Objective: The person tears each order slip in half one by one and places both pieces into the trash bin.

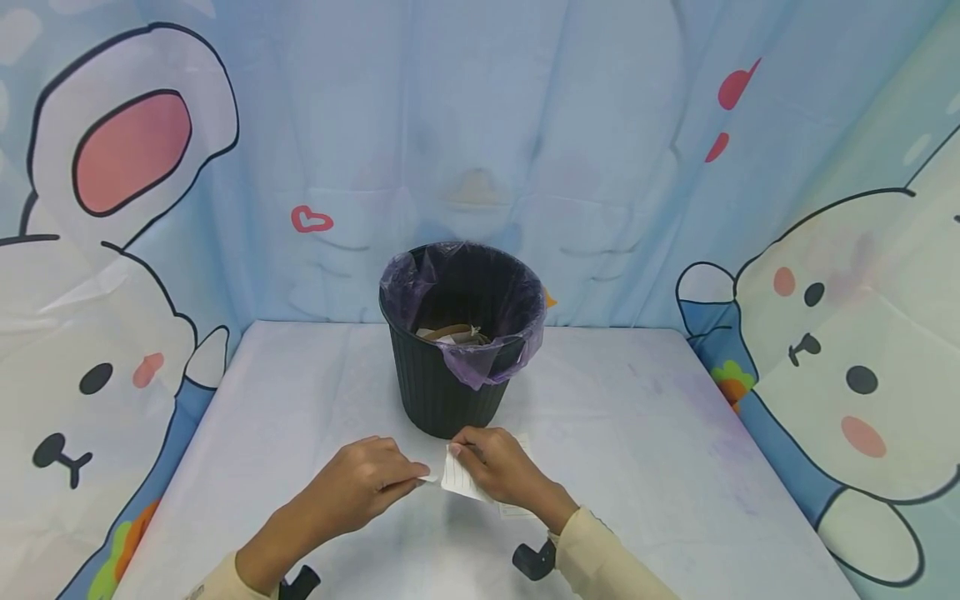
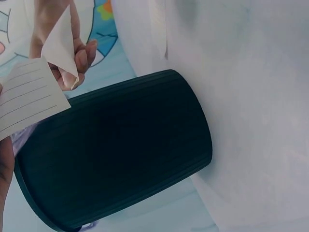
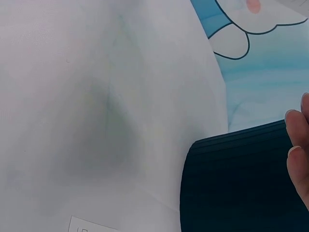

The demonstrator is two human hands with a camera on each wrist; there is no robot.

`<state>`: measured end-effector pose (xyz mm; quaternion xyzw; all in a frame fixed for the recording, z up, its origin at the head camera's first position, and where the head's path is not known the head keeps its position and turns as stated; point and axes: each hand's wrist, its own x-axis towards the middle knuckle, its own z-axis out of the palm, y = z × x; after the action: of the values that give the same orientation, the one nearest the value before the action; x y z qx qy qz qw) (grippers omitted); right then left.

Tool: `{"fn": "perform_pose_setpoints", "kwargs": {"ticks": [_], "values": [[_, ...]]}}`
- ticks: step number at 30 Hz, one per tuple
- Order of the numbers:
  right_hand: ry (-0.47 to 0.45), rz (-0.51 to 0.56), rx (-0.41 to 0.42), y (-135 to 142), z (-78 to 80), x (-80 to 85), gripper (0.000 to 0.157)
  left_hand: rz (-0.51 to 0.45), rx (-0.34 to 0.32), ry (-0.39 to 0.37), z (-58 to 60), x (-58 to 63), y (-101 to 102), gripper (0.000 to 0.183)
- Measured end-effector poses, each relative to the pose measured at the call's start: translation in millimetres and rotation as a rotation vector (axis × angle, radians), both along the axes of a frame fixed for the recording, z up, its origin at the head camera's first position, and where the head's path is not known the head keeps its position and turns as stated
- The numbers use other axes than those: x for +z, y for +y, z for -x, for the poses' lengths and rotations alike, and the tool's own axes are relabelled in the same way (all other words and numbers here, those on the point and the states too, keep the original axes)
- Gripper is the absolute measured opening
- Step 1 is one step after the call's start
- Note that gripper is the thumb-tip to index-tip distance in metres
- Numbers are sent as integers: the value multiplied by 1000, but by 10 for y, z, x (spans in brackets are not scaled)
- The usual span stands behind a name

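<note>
My left hand (image 1: 363, 479) pinches a piece of lined paper (image 2: 31, 99), seen nearly edge-on in the head view. Close beside it, my right hand (image 1: 502, 468) holds another lined paper piece (image 1: 459, 477) between thumb and fingers, and a narrow gap shows between the two pieces. In the left wrist view the right hand's piece shows its plain side. Both hands are in front of a black ribbed bin (image 1: 442, 392). On the table, partly hidden below the right hand, lies a printed or lined sheet (image 1: 516, 510).
A purple bag (image 1: 480, 367) lines the bin and folds over its rim. Brown and white scraps (image 1: 453, 333) lie inside. The bin stands on a white-covered table (image 1: 637, 433), with a blue cartoon curtain (image 1: 337, 125) behind and at both sides.
</note>
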<state>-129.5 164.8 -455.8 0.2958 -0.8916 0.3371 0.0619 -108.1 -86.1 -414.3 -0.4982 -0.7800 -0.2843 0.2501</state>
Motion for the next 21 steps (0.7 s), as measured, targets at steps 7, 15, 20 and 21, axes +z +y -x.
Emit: {"fn": "perform_pose_setpoints", "kwargs": {"ticks": [7,15,20,21], "values": [[-12,-6,-15,23,15,-35,10,-10,6,6,3,4,-2,22],[-36,-7,-23,21,6,-30,10,-24,0,-6,8,9,-3,22],[-20,-8,-16,21,-6,-21,10,-18,8,-12,6,-1,-1,22],[-14,-8,-12,23,-10,-16,10,-18,8,-9,8,3,-1,22]]}}
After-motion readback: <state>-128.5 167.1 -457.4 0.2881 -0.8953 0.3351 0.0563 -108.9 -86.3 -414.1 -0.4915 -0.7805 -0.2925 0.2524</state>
